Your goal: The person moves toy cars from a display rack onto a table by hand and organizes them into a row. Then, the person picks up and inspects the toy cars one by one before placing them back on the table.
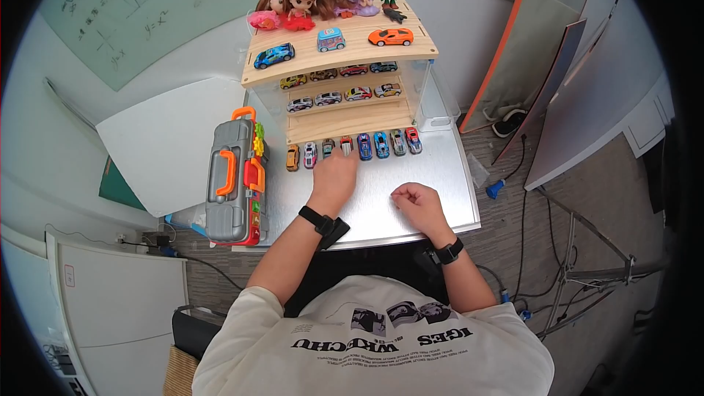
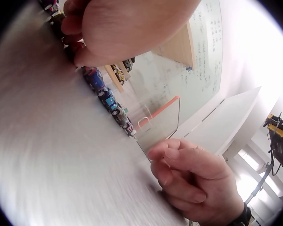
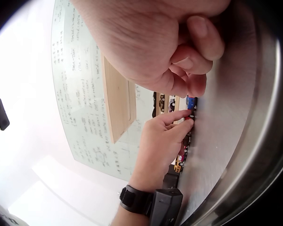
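Several toy cars stand side by side in a row on the metal tabletop [image 1: 433, 187]. My left hand [image 1: 336, 180] reaches into the row and pinches a red toy car [image 1: 347, 145] between thumb and forefinger, as the right wrist view shows. On one side of it is a dark toy car [image 1: 328, 148], partly covered by the hand; on the other, a blue toy car [image 1: 364, 147]. My right hand [image 1: 420, 207] rests near the table's front right, its fingers loosely curled around nothing. A yellow toy car [image 1: 292, 158] ends the row at the left, a red-and-blue one [image 1: 413, 141] at the right.
Behind the row rises a wooden display shelf [image 1: 293, 121] with more toy cars on its steps. Dolls [image 1: 299, 11], a blue van [image 1: 331, 39] and an orange car [image 1: 391, 37] stand on top. A grey toolbox [image 1: 227, 205] occupies the table's left side.
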Motion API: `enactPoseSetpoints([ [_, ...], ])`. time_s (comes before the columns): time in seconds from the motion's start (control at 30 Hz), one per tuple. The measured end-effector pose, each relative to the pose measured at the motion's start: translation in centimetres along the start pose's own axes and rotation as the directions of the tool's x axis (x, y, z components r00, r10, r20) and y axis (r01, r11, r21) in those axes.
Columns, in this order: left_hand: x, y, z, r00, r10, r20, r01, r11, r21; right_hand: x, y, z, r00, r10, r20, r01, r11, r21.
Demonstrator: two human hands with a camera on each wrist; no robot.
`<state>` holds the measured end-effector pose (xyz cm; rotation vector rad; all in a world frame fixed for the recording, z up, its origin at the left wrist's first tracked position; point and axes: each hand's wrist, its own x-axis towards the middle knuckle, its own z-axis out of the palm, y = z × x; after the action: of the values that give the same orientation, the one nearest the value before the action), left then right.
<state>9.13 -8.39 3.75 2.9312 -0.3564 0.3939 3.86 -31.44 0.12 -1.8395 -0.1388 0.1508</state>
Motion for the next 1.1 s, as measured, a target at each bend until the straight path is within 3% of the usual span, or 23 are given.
enactPoseSetpoints([
  [0.27,0.0,0.5,-0.5,1.0,-0.021,-0.002,0.021,1.0,-0.005,0.0,-0.1,-0.1,1.0,0.0,0.002,0.0,1.0,-0.003],
  [0.33,-0.1,0.8,-1.0,0.996,0.003,-0.085,-0.005,1.0,-0.017,0.1,0.1,0.0,1.0,-0.008,0.004,0.008,1.0,-0.008],
  [0.47,-0.5,0.9,-1.7,0.995,0.0,-0.099,-0.005,0.999,-0.044,0.0,-0.2,0.1,1.0,0.004,0.005,-0.004,1.0,-0.024],
  [0.7,-3.9,-2.3,-2.8,0.98,-0.161,-0.113,0.141,0.975,-0.17,0.1,0.1,0.0,1.0,0.01,-0.005,-0.01,1.0,0.003],
  [0.77,-5.0,-3.9,-2.6,0.93,-0.217,-0.296,0.209,0.976,-0.061,0.2,0.0,0.2,1.0,0.008,0.005,-0.008,1.0,-0.011],
  [0.83,-5.5,-5.0,-2.7,0.922,-0.283,-0.265,0.282,0.959,-0.042,0.3,0.0,0.3,1.0,0.006,-0.006,-0.006,1.0,-0.017],
  [0.9,-5.6,-5.4,-3.3,0.882,-0.434,-0.185,0.432,0.9,-0.052,0.4,-0.1,0.4,1.0,0.006,-0.003,-0.006,0.999,-0.037],
  [1.1,-5.4,-8.0,-1.0,0.919,-0.36,-0.16,0.348,0.932,-0.096,0.3,0.3,0.5,1.0,0.016,-0.018,-0.016,0.999,-0.031],
])
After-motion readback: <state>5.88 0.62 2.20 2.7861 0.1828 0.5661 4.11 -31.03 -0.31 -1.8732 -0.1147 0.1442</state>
